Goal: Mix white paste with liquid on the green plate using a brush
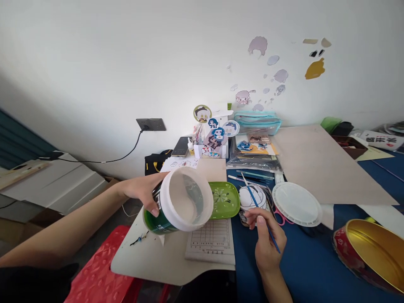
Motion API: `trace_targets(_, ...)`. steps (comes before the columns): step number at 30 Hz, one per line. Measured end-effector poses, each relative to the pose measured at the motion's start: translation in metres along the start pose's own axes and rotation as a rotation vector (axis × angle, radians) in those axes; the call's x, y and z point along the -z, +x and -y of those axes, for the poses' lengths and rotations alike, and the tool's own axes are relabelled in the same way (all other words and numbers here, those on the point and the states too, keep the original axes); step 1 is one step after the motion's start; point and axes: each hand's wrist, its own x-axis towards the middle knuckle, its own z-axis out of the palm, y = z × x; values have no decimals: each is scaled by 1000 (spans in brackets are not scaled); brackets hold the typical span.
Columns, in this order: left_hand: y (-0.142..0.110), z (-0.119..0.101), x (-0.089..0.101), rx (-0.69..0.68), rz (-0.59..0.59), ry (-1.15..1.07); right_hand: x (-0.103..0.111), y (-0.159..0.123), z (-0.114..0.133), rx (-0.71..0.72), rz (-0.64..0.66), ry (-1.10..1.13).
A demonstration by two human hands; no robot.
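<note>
- Gripping the tub (176, 206) left of the green tray (233, 198), your left hand (147, 189) holds it leaning right.
- Right of the tray, your right hand (265, 247) pinches the paintbrush (251, 193).

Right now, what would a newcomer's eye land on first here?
Probably the white-rimmed green tub, tilted in the left hand near the centre, its open mouth facing the camera. Then the gold-lined red tin at lower right and the red stool at lower left. The right hand holds a slim blue brush.
</note>
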Motion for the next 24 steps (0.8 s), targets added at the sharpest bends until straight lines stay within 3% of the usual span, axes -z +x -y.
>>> trace_targets(10, 22, -8, 18, 184, 175, -79, 1, 4, 1, -58, -15, 42)
trace_targets(20, 28, -13, 29, 229, 247, -68, 4, 5, 2, -82, -16, 33)
trace_targets(24, 27, -17, 25, 186, 226, -26, 3, 7, 6, -79, 86, -11)
